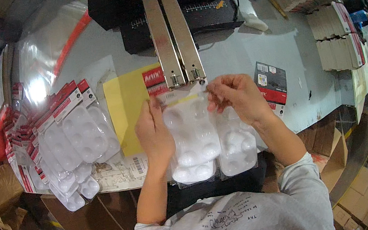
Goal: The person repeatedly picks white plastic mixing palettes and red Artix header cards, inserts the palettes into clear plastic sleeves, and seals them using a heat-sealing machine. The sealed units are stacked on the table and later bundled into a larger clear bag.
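A white plastic paint palette (192, 135) with round wells, in a clear bag, hangs toward me at the table's front edge. My left hand (153, 128) grips its upper left side, thumb along the edge. At its upper right corner my right hand (238, 98) has its fingers closed in a pinch. The top of the bag, with a pale card strip (170, 96), lies just under the ends of two metal arms (166, 36) of a black stapling machine (104, 7). More bagged palettes (237, 147) lie beneath and beside this one.
Bagged palettes with red-and-white header cards (66, 102) are piled at the left. A yellow sheet (123, 110) lies by my left hand. Right of my right hand is a black-and-red card (271, 83). Stacked cards (337, 47) stand farther right; cardboard boxes (83, 222) sit below the table.
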Demonstrator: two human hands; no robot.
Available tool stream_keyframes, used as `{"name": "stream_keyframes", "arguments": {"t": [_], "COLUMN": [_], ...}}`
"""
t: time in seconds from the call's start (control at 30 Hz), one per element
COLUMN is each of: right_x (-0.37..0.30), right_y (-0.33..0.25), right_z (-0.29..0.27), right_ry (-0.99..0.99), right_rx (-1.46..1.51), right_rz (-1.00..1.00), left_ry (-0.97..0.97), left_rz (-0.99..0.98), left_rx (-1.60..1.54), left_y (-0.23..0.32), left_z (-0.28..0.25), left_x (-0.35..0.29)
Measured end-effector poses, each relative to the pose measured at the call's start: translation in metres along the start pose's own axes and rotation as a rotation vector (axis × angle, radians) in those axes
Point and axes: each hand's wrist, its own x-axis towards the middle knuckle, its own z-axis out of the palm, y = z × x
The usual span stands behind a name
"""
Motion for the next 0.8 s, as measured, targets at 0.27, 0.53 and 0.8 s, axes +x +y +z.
{"name": "stream_keyframes", "arguments": {"t": [0.27,0.53,0.8], "right_x": [0.007,-0.013,0.114], "right_y": [0.005,-0.022,-0.014], "right_z": [0.002,-0.092,-0.166], "right_ry": [0.025,0.554,0.657], "right_rx": [-0.102,-0.879,-1.613], "right_rz": [-0.104,-0.64,-0.721], "left_ry": [-0.012,0.159,-0.109], "left_rz": [-0.062,0.012,0.237], "left_rx": [-0.095,0.431,0.408], "left_y": [-0.019,-0.032,-0.012], "left_z": [0.012,-0.089,-0.038], "left_x": [0.006,0.026,-0.022]}}
